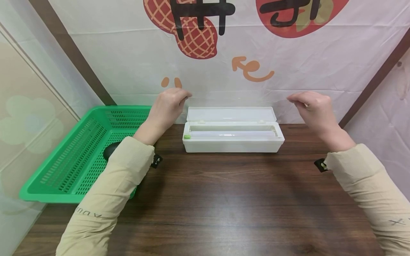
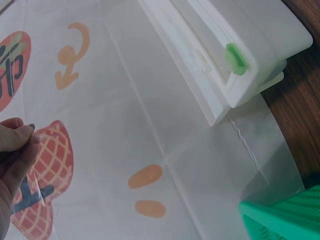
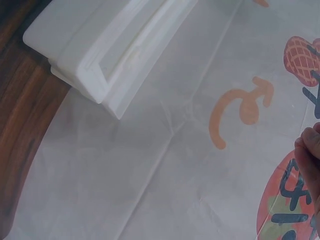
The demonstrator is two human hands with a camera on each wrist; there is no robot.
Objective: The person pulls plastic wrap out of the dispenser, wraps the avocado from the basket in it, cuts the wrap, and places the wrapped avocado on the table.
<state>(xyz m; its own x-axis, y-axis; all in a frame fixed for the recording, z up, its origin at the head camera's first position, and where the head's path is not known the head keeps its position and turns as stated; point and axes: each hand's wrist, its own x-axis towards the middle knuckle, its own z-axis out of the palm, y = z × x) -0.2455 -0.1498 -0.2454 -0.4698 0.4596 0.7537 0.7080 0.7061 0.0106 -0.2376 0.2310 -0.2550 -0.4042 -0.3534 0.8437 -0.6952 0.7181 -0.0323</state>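
My left hand [image 1: 168, 106] is raised above the back left of the table, its thumb and fingertips pinched together. On the other side, my right hand [image 1: 315, 108] makes the same pinch at about equal height. Between them stretches a sheet of clear cling film [image 1: 238, 99], barely visible apart from faint glints and creases. Below and between the hands stands a white cling film dispenser [image 1: 234, 146] with its lid [image 1: 231, 114] raised at the back. A pale film roll [image 1: 232, 134] lies inside. The green slider [image 2: 236, 59] sits at the dispenser's left end.
A green plastic basket [image 1: 64, 197] stands at the left, partly behind my left forearm. A dark rounded object [image 1: 110, 150] lies in it, mostly hidden by the sleeve. Behind the brown wooden table [image 1: 224, 199] hangs a white printed cloth [image 1: 121, 46].
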